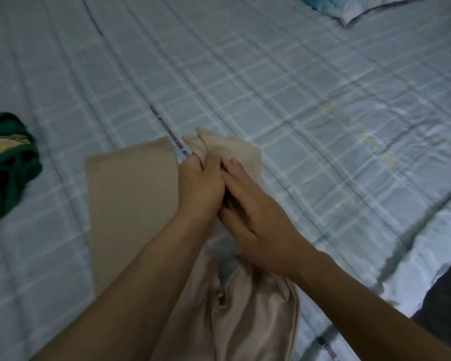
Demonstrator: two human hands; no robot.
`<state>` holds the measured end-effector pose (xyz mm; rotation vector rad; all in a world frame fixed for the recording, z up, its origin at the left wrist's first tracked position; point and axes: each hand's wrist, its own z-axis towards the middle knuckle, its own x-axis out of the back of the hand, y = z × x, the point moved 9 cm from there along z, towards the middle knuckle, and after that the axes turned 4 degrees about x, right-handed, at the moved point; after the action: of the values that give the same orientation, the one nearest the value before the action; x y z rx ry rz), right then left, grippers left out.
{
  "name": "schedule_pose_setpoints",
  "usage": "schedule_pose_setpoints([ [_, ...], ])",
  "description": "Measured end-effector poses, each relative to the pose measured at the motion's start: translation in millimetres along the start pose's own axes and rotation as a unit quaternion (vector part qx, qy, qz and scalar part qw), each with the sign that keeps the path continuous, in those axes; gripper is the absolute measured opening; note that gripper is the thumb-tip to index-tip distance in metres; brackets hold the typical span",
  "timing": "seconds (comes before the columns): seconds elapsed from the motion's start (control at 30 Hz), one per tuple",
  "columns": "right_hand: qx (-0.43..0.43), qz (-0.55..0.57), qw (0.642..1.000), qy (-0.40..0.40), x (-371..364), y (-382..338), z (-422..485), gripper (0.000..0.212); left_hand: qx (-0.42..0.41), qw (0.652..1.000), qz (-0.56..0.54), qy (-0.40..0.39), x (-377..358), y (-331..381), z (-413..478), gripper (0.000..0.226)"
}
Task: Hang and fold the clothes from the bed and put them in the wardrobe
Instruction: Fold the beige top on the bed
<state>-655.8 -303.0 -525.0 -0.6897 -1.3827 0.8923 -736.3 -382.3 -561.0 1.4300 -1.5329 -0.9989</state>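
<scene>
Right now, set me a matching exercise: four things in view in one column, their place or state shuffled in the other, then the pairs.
1 beige garment
2 green garment
3 pillow
4 left hand

A crumpled at the left edge
B top right corner
C grips bunched cloth
D one part flat on the sheet

Pairs: 1-D, 2-A, 3-B, 4-C

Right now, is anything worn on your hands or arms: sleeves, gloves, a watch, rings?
Nothing shows. The left hand and right hand are ungloved, with no ring or watch visible. The left forearm and right forearm are uncovered down to the frame's bottom edge, so no sleeve is in view.
</scene>
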Motion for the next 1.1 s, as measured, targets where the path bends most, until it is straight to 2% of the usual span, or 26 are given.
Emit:
schedule_pose_setpoints([
  [0.17,0.050,0.028,0.998,0.033,-30,-39,33,0.046,-0.076,0.997,0.023,0.012,83,48,43,0.024],
  [0.27,0.022,0.011,0.999,0.049,-51,-28,48,0.042,-0.038,0.997,0.052,0.046,132,41,87,0.020],
  [0.37,-0.041,-0.067,0.997,-0.012,-92,4,49,0.046,0.070,0.983,0.147,0.084,176,-8,118,0.027],
  [0.43,-0.052,-0.151,0.983,-0.087,-129,23,40,0.054,0.097,0.972,0.190,0.094,194,-35,120,0.032],
  [0.53,-0.055,-0.257,0.953,-0.148,-167,41,28,0.064,0.051,0.973,0.202,0.101,200,-46,120,0.024],
  [0.7,-0.070,-0.311,0.937,-0.143,-170,38,32,0.064,0.007,0.972,0.206,0.113,210,-39,125,0.030],
  [0.8,-0.059,-0.361,0.916,-0.166,-167,22,30,0.061,0.007,0.966,0.223,0.128,222,-32,126,0.036],
  [0.87,-0.028,-0.387,0.904,-0.182,-167,8,22,0.060,-0.021,0.922,0.363,0.135,221,-22,113,0.053],
  [0.93,0.017,-0.385,0.905,-0.179,-170,-8,8,0.058,-0.139,0.861,0.476,0.112,202,-10,88,0.068],
  [1.0,0.039,-0.380,0.904,-0.190,-179,-8,-11,0.058,-0.247,0.810,0.531,0.031,168,-19,53,0.061],
  [1.03,0.032,-0.378,0.902,-0.204,-182,-2,-21,0.063,-0.262,0.782,0.565,-0.017,154,-37,37,0.058],
  [1.1,0.029,-0.373,0.902,-0.214,-183,17,-36,0.070,-0.237,0.739,0.626,-0.077,141,-80,18,0.062],
])
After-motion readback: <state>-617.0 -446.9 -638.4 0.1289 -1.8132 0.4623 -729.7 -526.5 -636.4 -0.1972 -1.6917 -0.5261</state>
